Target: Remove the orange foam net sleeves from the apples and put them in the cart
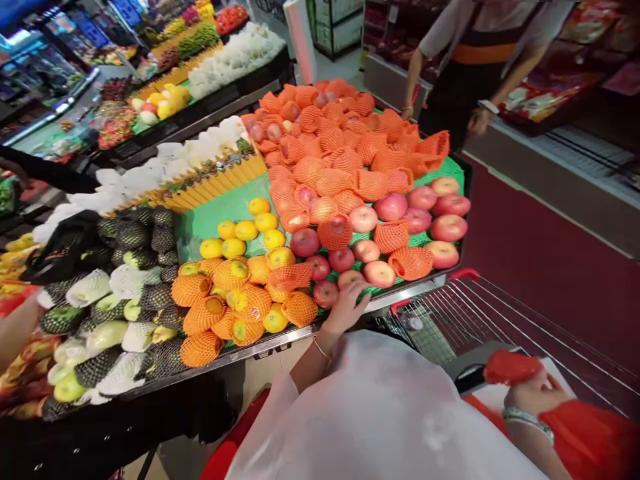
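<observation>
My left hand (346,305), a thin bracelet on its wrist, lies with fingers spread on the red apples (350,277) at the front edge of the fruit stand (280,343), touching one without closing on it. My right hand (533,395) is low at the right over the shopping cart (505,313), shut on a red-orange foam net (510,367); whether fruit is inside is hidden. A white plastic bag (380,413) billows between my arms and hides my forearms.
Net-wrapped apples (345,153) pile up behind, oranges and lemons (240,293) lie left, dark-netted fruit (135,240) further left. A person in a dark apron (465,80) stands beyond the stand. A black sleeve (50,175) and a bare arm (15,327) reach in from the left.
</observation>
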Motion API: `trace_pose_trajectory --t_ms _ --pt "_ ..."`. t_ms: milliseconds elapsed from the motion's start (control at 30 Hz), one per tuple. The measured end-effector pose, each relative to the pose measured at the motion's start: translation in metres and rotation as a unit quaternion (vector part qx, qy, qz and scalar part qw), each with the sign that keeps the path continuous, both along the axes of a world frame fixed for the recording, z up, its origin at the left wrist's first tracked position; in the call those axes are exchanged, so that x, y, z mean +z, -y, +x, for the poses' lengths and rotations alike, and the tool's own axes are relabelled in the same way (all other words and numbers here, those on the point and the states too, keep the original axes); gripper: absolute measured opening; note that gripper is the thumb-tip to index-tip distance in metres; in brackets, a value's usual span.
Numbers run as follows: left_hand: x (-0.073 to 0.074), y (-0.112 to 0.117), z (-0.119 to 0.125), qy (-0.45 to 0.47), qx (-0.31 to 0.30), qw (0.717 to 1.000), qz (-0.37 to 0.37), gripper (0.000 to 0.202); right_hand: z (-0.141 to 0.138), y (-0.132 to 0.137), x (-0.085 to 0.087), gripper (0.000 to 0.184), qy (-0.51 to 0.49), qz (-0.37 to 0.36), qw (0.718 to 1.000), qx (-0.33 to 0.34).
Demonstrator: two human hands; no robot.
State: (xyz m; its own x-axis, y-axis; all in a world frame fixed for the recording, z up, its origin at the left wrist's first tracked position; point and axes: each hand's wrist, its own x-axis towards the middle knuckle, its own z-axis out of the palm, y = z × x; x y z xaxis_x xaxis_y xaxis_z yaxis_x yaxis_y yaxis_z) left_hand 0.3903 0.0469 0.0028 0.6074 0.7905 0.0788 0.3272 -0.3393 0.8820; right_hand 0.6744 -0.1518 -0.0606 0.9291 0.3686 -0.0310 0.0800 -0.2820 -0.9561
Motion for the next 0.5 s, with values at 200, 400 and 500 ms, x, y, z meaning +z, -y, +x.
trace_pose_trajectory --t_ms 200,400,500 --pt "0.01 0.024 -0.036 0.059 0.094 0.992 -0.057 0.032 -0.016 -0.093 0.003 0.061 -0.008 0.054 0.998 0.015" --pt "0.027 0.046 -0.06 0.09 0.067 0.994 -0.016 0.069 -0.123 -0.126 0.052 0.03 0.009 0.013 0.897 0.441" --pt "0.022 0.05 -0.07 0.086 0.133 0.987 -0.035 0.049 -0.154 -0.134 0.052 0.033 -0.063 0.012 0.828 0.556"
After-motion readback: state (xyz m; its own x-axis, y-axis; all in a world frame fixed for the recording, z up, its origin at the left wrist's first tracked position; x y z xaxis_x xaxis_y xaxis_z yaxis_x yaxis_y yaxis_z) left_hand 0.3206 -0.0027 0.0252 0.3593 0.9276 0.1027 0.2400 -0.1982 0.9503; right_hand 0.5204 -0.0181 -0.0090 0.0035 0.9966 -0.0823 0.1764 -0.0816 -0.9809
